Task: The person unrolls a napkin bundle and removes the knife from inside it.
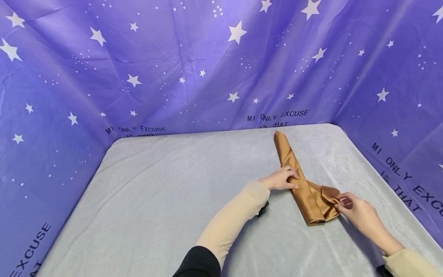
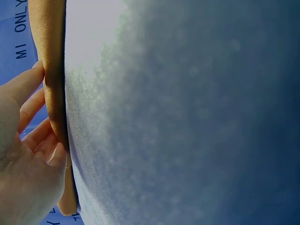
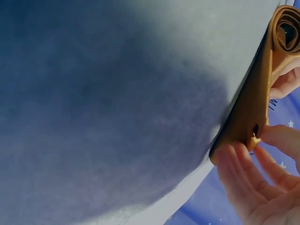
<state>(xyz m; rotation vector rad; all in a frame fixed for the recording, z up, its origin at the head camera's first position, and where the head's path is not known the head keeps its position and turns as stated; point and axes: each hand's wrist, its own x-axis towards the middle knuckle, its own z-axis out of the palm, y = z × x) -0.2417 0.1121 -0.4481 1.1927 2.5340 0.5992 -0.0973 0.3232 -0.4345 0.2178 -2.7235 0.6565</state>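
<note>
A golden-brown satin cloth [image 1: 306, 196] lies on the table, mostly rolled into a long tube slanting from the far side toward the near right. Its spiral end shows in the right wrist view. My left hand [image 1: 282, 179] rests across the middle of the roll, fingertips and thumb touching its top with fingers bent slightly. To the right of the tube a loose, folded part of the cloth spreads out. My right hand [image 1: 360, 215] pinches the outer edge of that part between thumb and fingers. In the right wrist view, the cloth [image 3: 253, 98] stretches between the roll and the fingertips.
A pale grey plush cover [image 1: 155, 200] lies over the table. Purple curtains [image 1: 194, 46] with white stars and black lettering hang behind it and along both sides. The far end of the roll reaches close to the table's back edge.
</note>
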